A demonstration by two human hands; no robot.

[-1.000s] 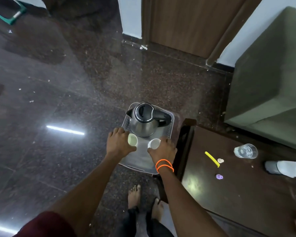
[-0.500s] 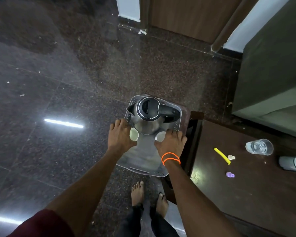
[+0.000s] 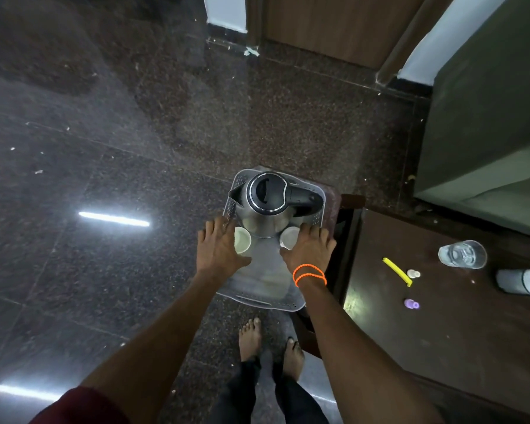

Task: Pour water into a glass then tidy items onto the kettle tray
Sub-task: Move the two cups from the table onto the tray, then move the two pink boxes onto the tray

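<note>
A steel kettle (image 3: 266, 203) with a black lid stands at the far end of a translucent grey tray (image 3: 266, 298). Two small white cups sit in front of it, the left cup (image 3: 242, 240) and the right cup (image 3: 289, 237). My left hand (image 3: 219, 249) grips the tray's left edge beside the left cup. My right hand (image 3: 309, 249), with orange bands on its wrist, grips the right edge. The tray hangs above the dark floor, left of the table. A clear glass (image 3: 461, 254) holding water stands on the dark wooden table (image 3: 441, 347) at the right.
On the table lie a yellow strip (image 3: 397, 270), a small white cap (image 3: 413, 273), a purple cap (image 3: 411, 304) and a white bottle (image 3: 520, 284) at the right edge. A green sofa (image 3: 487, 117) stands behind the table, a wooden door (image 3: 334, 22) ahead. My bare feet (image 3: 270, 341) are below the tray.
Both hands keep their hold on the tray's sides. The tray and kettle have come a little higher and closer to the camera, and the view has tilted further down.
</note>
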